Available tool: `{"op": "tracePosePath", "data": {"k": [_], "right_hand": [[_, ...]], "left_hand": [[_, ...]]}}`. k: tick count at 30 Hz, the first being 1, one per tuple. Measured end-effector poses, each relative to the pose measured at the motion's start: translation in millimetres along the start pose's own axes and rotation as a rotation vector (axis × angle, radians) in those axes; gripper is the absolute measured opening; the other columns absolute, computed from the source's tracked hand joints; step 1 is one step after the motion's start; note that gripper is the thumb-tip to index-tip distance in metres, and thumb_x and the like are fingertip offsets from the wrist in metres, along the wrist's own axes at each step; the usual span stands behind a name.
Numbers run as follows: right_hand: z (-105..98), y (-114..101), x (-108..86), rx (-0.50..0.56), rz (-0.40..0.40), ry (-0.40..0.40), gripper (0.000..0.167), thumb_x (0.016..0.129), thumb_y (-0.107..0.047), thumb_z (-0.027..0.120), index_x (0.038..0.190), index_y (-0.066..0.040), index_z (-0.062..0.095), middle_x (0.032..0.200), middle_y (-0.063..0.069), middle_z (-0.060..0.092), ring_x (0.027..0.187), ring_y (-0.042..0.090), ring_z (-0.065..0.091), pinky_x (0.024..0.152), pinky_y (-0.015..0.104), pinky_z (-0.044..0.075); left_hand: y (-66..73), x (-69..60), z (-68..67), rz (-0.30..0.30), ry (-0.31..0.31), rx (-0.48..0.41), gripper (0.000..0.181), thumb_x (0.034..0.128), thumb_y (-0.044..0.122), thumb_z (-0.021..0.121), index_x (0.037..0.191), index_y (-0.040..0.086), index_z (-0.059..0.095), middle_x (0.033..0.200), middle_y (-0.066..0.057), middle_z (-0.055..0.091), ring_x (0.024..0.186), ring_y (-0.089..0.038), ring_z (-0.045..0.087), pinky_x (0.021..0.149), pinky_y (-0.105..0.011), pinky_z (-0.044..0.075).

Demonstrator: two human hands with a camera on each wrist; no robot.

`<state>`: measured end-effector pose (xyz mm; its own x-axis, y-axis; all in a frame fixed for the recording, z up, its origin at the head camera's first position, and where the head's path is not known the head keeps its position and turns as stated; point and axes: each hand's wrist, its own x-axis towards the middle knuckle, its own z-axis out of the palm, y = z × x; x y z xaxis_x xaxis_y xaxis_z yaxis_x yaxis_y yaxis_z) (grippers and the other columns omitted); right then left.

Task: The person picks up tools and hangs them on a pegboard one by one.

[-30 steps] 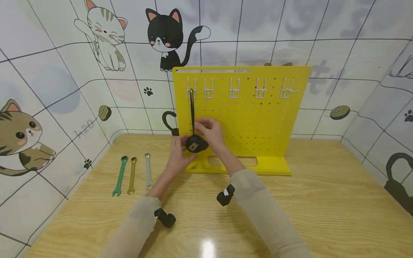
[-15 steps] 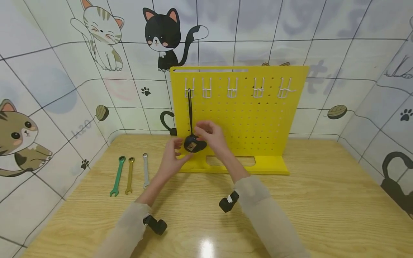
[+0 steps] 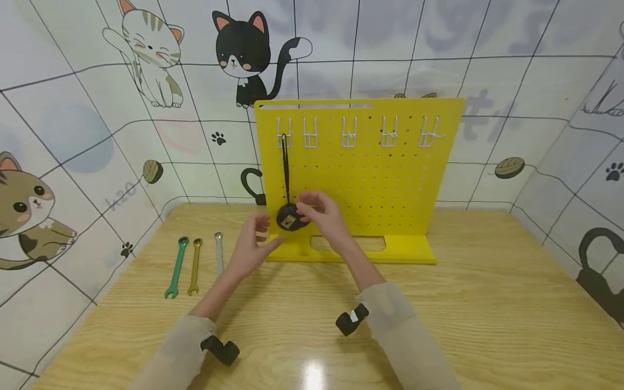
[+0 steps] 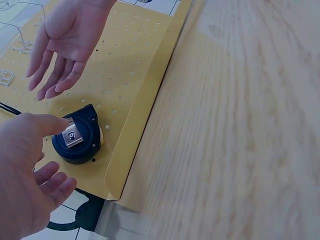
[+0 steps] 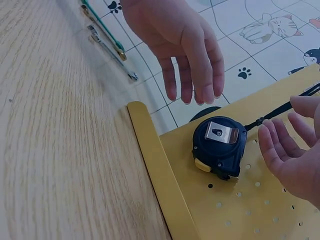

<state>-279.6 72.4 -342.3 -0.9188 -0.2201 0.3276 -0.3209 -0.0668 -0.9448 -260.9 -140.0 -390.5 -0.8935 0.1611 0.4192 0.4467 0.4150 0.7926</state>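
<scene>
A black tape measure with a metal belt clip hangs by its black wrist strap from the leftmost white wire hook of a yellow pegboard. My left hand is just left of it, fingers loosely bent around air. To its right is my right hand, whose relaxed fingers overlap the case's edge in the head view. The right wrist view shows a gap between those fingers and both case and strap. Neither hand holds anything.
More wire hooks line the pegboard's top. On the wooden table at left lie a green wrench, a gold wrench and a silver wrench, partly behind my left wrist. A cat-patterned wall covering surrounds the table.
My left hand has come away from the tape measure, moving left and down toward me. My right hand has shifted slightly lower. The tape measure still hangs on its hook.
</scene>
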Motion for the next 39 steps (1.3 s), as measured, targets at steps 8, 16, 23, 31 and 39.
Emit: {"op": "tracePosePath", "data": {"k": [8,16,23,31,39], "right_hand": [[3,-1,-5.8,-0.056,-0.047,-0.039,0.036,0.1,-0.013,0.065,0.132,0.004,0.058,0.123,0.016,0.063,0.11,0.042,0.061,0.095,0.056,0.052],[17,-2,-6.1,-0.039,-0.079,-0.087,0.036,0.101,-0.012,0.063,0.132,0.007,0.056,0.124,0.025,0.061,0.11,0.04,0.061,0.094,0.054,0.052],[27,1,-6.5,-0.024,-0.04,-0.091,0.037,0.101,-0.011,0.063,0.133,0.007,0.056,0.121,0.017,0.063,0.109,0.036,0.062,0.093,0.047,0.054],[31,7,-4.8,0.012,-0.022,-0.085,0.036,0.101,-0.009,0.062,0.132,0.008,0.055,0.119,0.017,0.063,0.108,0.037,0.062,0.091,0.044,0.056],[36,12,-5.1,0.001,0.023,-0.099,0.038,0.101,-0.012,0.064,0.132,0.006,0.055,0.123,0.018,0.062,0.108,0.034,0.063,0.091,0.043,0.056]], "left_hand": [[-2.8,-7.9,-9.2,0.018,-0.008,-0.007,0.051,0.0906,0.009,0.076,0.131,-0.007,0.049,0.124,-0.026,0.055,0.109,-0.041,0.054,0.09,-0.051,0.053],[-2.4,-18.2,-25.0,-0.008,-0.011,-0.022,0.046,0.0922,0.009,0.074,0.129,-0.003,0.05,0.122,-0.024,0.054,0.11,-0.045,0.052,0.091,-0.054,0.051],[-5.8,-30.1,-38.6,-0.063,-0.005,0.04,0.045,0.094,0.009,0.072,0.13,-0.005,0.049,0.123,-0.024,0.054,0.11,-0.042,0.053,0.09,-0.046,0.053],[-4.8,-39.2,-52.8,-0.115,0.002,0.09,0.044,0.0933,0.007,0.072,0.129,-0.006,0.05,0.122,-0.027,0.054,0.107,-0.039,0.056,0.085,-0.032,0.052],[-10.4,-50.3,-69.0,-0.172,-0.015,0.123,0.048,0.0957,0.012,0.07,0.133,-0.007,0.046,0.125,-0.027,0.053,0.109,-0.036,0.055,0.085,-0.029,0.05]]}}
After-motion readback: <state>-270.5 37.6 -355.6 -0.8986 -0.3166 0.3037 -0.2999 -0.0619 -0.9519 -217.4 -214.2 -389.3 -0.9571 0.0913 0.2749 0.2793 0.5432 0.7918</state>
